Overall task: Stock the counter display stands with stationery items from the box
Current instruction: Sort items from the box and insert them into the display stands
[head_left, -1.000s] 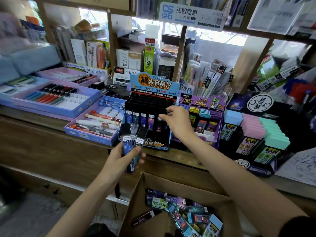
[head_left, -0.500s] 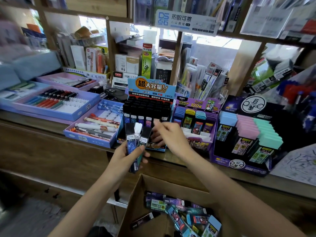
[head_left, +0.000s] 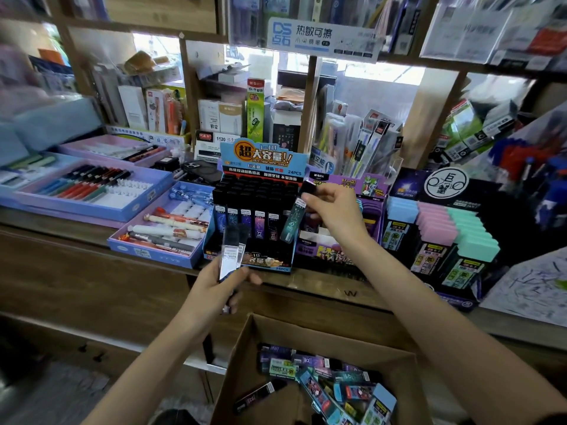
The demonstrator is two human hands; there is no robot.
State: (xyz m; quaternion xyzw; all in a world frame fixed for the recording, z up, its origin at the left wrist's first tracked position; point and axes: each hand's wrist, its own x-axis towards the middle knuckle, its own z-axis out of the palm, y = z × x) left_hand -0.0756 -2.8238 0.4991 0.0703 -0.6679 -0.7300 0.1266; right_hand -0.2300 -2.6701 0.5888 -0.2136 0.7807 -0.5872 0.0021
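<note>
A blue-topped display stand (head_left: 260, 167) of black-capped pencil-lead tubes stands on the wooden counter (head_left: 92, 240). My right hand (head_left: 334, 210) pinches a teal lead tube (head_left: 293, 222) by its top, tilted at the stand's front right corner. My left hand (head_left: 214, 289) grips two lead tubes (head_left: 231, 253) upright just in front of the stand's lower left. Below, an open cardboard box (head_left: 245, 363) holds several loose lead packs and eraser packs.
A purple stand (head_left: 346, 182) sits right of the lead stand, then a black stand (head_left: 408, 185) of pastel eraser blocks. Blue and purple pen trays (head_left: 159, 256) lie to the left. Shelves packed with stationery rise behind.
My right hand took one tube from the left hand's bunch and lifted it to the stand's right front. The left hand now holds two tubes instead of three.
</note>
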